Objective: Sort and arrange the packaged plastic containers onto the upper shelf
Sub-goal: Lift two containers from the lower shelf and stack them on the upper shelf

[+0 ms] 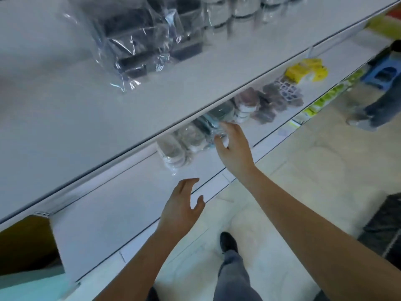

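Clear bags of dark plastic containers lie on the white upper shelf, with round lidded tubs behind them. On the lower shelf lie wrapped packs of round containers. My right hand reaches under the upper shelf, its fingertips at a crinkly wrapped pack; whether they hold it I cannot tell. My left hand hovers over the lower shelf with spread fingers and holds nothing.
Further right on the lower shelf lie brownish packs, a white grid tray and a yellow package. Another person's legs and a blue stool stand at the right. My own leg and shoe are on the tiled floor.
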Demonstrator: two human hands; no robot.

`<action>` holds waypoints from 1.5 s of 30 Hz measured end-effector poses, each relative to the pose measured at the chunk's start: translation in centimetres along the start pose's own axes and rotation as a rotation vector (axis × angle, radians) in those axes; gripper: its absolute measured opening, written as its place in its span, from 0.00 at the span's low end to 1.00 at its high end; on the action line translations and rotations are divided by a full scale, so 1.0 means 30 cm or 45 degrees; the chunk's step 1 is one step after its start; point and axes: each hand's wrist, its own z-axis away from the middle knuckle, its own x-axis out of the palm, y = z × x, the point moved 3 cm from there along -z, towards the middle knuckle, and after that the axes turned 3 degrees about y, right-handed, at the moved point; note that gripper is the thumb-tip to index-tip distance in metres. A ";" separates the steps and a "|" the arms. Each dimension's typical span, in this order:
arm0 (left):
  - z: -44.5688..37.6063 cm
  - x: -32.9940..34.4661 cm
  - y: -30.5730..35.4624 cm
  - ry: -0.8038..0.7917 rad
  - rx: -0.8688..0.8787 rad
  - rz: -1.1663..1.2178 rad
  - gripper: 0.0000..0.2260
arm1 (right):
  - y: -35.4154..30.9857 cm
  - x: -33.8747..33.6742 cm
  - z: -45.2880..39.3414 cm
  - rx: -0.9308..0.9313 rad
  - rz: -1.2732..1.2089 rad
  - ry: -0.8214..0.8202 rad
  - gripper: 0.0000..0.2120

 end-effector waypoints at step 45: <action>-0.054 0.148 0.076 1.110 -0.837 0.231 0.33 | 0.259 0.048 -0.048 -0.294 -0.203 -0.192 0.38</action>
